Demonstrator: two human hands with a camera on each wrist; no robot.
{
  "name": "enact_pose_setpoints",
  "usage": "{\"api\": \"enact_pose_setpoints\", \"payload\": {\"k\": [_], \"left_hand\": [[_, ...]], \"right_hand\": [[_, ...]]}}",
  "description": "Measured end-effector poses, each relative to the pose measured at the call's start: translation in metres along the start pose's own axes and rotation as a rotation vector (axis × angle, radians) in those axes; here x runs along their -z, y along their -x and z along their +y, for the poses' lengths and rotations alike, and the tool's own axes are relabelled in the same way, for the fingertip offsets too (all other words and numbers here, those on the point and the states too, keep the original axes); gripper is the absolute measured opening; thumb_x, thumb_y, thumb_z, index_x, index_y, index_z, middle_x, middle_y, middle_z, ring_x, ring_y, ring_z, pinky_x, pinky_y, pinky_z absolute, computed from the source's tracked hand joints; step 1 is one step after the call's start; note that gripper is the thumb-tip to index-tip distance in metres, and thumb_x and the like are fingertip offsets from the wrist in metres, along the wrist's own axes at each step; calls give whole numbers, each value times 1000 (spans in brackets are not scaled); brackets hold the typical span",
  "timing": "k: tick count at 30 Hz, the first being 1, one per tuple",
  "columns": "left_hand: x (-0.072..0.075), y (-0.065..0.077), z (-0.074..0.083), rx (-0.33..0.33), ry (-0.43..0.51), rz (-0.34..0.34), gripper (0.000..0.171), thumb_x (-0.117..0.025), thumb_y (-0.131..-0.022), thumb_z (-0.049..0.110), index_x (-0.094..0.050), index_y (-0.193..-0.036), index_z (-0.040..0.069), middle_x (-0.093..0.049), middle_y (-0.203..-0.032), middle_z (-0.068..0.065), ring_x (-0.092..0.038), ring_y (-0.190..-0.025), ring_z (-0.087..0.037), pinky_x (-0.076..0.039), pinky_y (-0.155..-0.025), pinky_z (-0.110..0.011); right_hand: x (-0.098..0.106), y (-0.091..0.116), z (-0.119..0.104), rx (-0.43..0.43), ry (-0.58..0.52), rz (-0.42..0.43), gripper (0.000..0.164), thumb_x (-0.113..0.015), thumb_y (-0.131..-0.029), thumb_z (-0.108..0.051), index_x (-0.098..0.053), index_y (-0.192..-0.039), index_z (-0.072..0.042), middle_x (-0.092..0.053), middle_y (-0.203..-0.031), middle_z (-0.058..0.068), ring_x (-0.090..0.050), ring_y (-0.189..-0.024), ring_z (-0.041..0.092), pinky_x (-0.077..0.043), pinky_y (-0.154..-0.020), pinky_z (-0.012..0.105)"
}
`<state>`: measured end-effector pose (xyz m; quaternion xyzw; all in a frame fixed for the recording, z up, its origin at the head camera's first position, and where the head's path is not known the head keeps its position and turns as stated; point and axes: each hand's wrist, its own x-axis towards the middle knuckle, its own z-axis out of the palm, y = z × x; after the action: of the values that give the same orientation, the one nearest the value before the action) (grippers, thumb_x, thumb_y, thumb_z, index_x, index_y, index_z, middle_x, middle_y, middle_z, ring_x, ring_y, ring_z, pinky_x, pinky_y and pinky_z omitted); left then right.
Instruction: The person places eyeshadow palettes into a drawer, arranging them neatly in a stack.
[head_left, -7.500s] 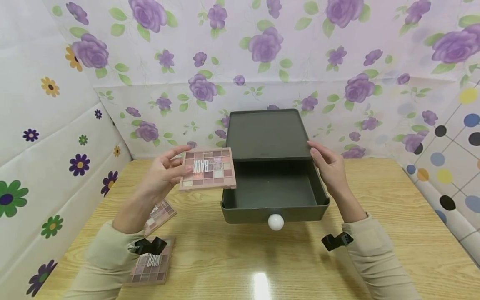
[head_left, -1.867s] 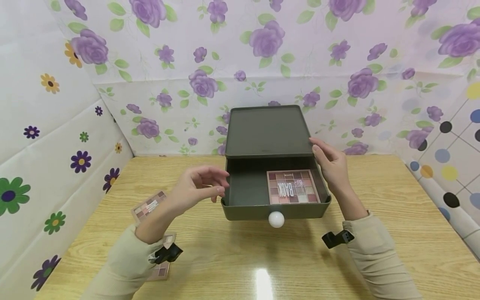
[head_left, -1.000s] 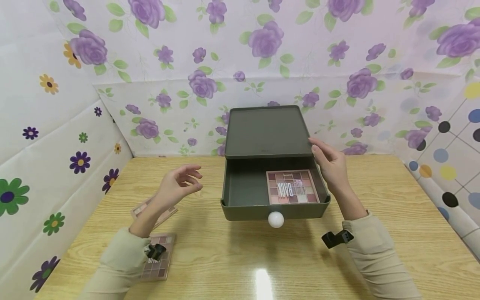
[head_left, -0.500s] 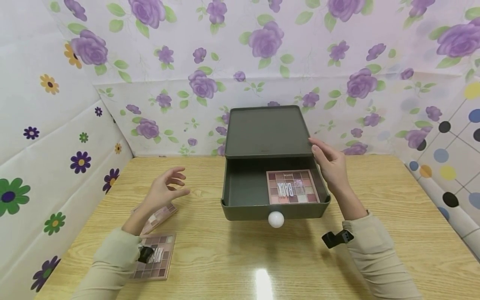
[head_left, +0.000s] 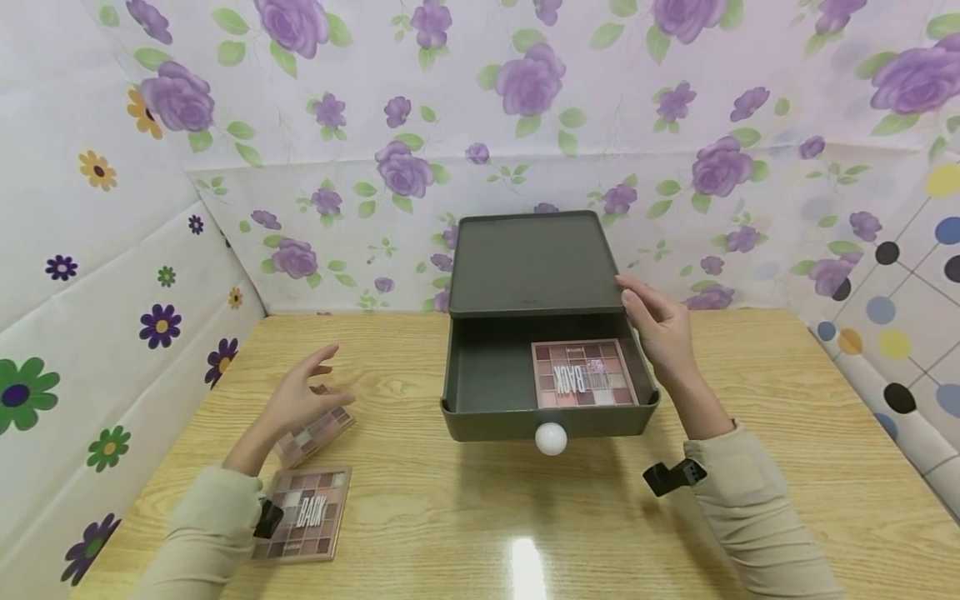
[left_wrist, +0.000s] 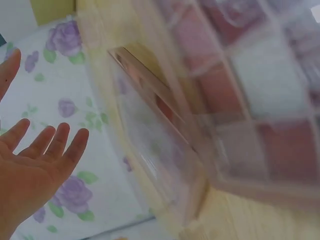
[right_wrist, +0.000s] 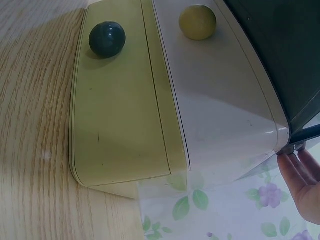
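Observation:
In the head view, a dark green drawer unit (head_left: 536, 262) has its top drawer (head_left: 487, 428) pulled out, with a white knob (head_left: 551, 438). Inside, against the right side, lies a pink eyeshadow palette (head_left: 583, 373). My right hand (head_left: 663, 337) touches the unit's right edge with fingers extended. Over at the left, my left hand (head_left: 300, 400) holds nothing, its fingers spread and loosely bent, above a second eyeshadow palette (head_left: 321, 433) that it partly covers. A third palette (head_left: 303, 515) lies nearer, partly under the sleeve. Two palettes loom large in the left wrist view.
Below the green drawer, the right wrist view shows a white drawer (right_wrist: 220, 95) with a yellow knob and a yellow drawer (right_wrist: 117, 115) with a dark knob. All stand on a wooden table (head_left: 750, 392), with floral cloth (head_left: 322, 100) hung behind and at the sides.
The palette my left hand held is now in the drawer's right half. My left hand has let it go and moved left and down to the palettes on the table. My right hand stays.

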<state>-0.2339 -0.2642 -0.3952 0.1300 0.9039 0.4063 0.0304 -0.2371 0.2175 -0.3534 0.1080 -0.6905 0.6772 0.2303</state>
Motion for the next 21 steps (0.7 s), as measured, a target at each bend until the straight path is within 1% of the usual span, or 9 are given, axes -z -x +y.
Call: {"api": "enact_pose_setpoints", "payload": {"k": [3, 6, 8, 10, 15, 21], "left_hand": [[3, 3, -8, 10, -44, 2, 90, -74, -78, 23, -19, -146, 4, -22, -143, -29, -29, -124, -51, -35, -93, -59], [5, 5, -13, 10, -115, 9, 90, -75, -77, 23, -21, -145, 0, -20, -143, -32, -21, -126, -52, -27, -96, -64], [7, 7, -17, 11, -159, 8, 91, -76, -75, 25, -23, -143, -2, -18, -143, -33, -19, -126, -54, -24, -94, -67], [8, 8, -19, 22, -186, -5, 93, -77, -74, 26, -23, -143, -2, -15, -143, -34, -16, -126, -56, -21, -94, -69], [12, 13, -27, 51, -211, -51, 95, -77, -73, 29, -21, -145, 0, -10, -143, -37, -13, -125, -59, -22, -89, -73], [14, 16, -35, 56, -239, -86, 96, -77, -73, 31, -21, -144, -1, -9, -141, -40, -16, -122, -62, -25, -87, -73]], "right_hand": [[0, 0, 0, 3, 4, 0, 28, -57, -92, -14, -64, -115, -1, -62, -108, -14, -52, -81, 4, -47, -71, 15], [0, 0, 0, 7, 8, 1, 29, -56, -92, -14, -63, -116, 0, -63, -108, -14, -51, -78, 4, -46, -70, 15], [0, 0, 0, 9, 14, 2, 29, -56, -92, -14, -63, -115, 0, -63, -107, -14, -50, -76, 4, -46, -68, 15], [0, 0, 0, 4, 10, -3, 29, -56, -92, -15, -63, -116, -1, -62, -108, -14, -52, -80, 4, -46, -69, 15], [1, 1, 0, -12, 2, -8, 30, -57, -92, -17, -63, -117, -2, -61, -111, -14, -54, -94, 4, -47, -74, 15], [1, 1, 1, -12, 11, -10, 32, -57, -92, -17, -62, -118, 0, -60, -114, -13, -54, -98, 5, -47, -76, 16]]}}
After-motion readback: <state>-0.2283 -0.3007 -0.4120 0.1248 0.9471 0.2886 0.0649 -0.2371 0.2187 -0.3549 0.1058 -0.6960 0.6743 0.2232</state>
